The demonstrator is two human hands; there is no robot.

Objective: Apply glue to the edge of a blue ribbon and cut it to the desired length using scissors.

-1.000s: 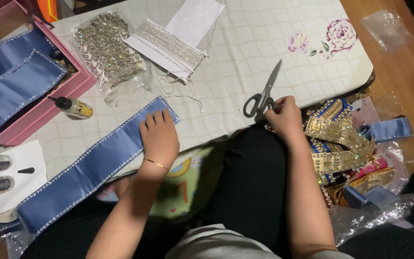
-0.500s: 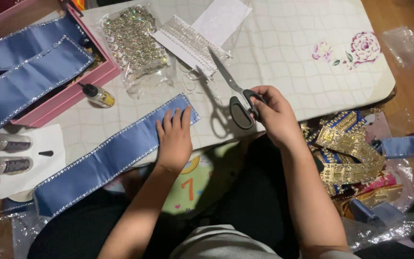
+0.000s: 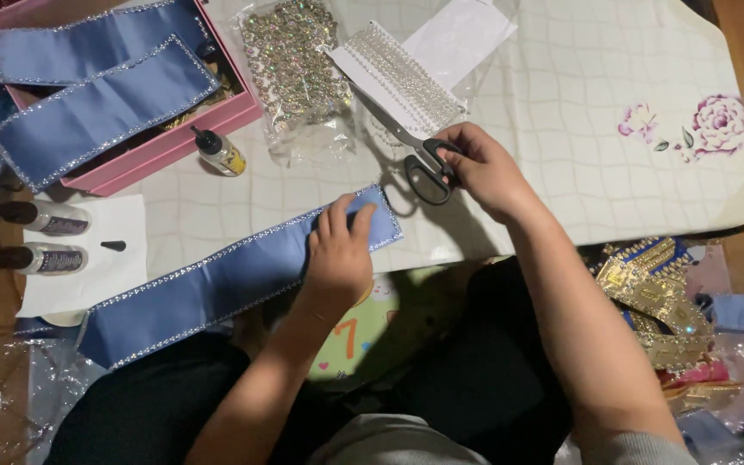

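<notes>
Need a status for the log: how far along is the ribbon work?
Done: two blue trimmed ribbon pieces lie on the pink box. In hand: the left hand presses flat the end of a long blue ribbon edged with sparkly trim; the right hand holds black-handled scissors, blades over the trim packet. Left: this ribbon is not yet cut.

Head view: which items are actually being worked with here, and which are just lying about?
In hand:
- blue ribbon strip, pressed flat by the left hand
- black-handled scissors, gripped by the right hand

Lying about:
- pink box holding more blue strips
- bag of rhinestones
- pearl trim card
- small glue bottle
- gold trims
</notes>
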